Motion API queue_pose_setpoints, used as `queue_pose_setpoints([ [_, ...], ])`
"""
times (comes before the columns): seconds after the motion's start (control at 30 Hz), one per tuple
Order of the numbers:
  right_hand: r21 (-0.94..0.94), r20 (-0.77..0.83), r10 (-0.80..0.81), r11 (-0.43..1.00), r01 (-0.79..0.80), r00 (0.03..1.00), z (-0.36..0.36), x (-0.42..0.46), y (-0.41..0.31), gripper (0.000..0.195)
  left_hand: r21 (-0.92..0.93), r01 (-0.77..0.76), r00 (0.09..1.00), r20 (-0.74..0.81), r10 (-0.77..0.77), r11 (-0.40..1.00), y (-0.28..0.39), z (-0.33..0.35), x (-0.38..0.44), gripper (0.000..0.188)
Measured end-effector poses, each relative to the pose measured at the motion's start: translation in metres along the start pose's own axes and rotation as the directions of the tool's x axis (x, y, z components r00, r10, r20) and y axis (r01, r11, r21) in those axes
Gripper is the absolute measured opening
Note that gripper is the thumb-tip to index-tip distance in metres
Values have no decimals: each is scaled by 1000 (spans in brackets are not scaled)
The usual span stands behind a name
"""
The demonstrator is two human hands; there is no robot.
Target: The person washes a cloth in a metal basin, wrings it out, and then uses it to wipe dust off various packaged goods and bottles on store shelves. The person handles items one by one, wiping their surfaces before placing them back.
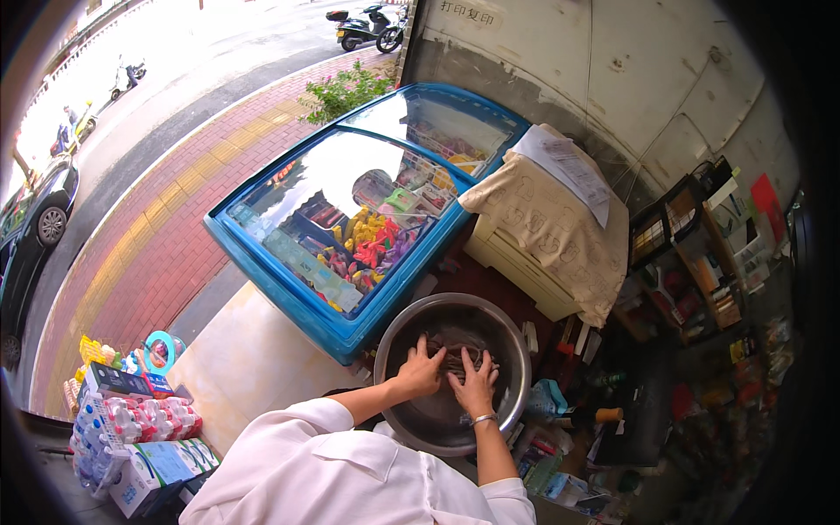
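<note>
A large stainless steel basin [396, 420] stands before me, its inside dark and shiny. A bunch of thin brownish strands [453, 361] lies in it; I cannot tell what they are. From the left, my left hand [420, 373] reaches over the rim, fingers spread and fingertips at the edge of the bunch. My right hand [475, 388], with a silver bracelet [484, 418] at the wrist, has its spread fingers on the near right side of the strands. Neither hand is visibly closed around anything. My fingers cover part of the bunch.
A blue chest freezer [289, 298] with a glass top borders the basin. Beyond it, a patterned cloth [545, 210] covers a cream cabinet [518, 262]. Packs of bottles [151, 420] and boxes [164, 459] stand left. Cluttered goods [551, 466] lie right of the basin.
</note>
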State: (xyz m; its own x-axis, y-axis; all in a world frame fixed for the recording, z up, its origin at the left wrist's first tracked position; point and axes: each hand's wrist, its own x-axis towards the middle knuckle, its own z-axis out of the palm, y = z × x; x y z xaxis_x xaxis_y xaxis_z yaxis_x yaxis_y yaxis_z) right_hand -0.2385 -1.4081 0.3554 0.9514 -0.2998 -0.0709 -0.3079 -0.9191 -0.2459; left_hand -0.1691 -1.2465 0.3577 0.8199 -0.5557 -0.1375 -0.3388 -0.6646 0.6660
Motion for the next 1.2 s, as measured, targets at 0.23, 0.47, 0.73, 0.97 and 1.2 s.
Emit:
queue_pose_setpoints([
  [0.23,-166,160,63,985,-36,985,22,2,1,74,345,-61,974,226,-20,936,-16,31,28,71],
  [0.47,190,7,93,977,-93,996,28,21,20,58,174,-80,963,269,31,981,-11,6,21,89],
  [0.73,743,-82,-29,665,80,996,-67,9,-42,31,-232,-394,917,-38,397,889,-12,6,23,115],
  [0.97,913,-64,-24,402,68,998,-155,-14,-68,35,-886,-104,855,152,496,451,14,-41,23,64],
  [1.2,990,77,21,-121,-73,997,-120,-37,-29,50,-972,233,911,222,347,9,38,-55,15,43],
])
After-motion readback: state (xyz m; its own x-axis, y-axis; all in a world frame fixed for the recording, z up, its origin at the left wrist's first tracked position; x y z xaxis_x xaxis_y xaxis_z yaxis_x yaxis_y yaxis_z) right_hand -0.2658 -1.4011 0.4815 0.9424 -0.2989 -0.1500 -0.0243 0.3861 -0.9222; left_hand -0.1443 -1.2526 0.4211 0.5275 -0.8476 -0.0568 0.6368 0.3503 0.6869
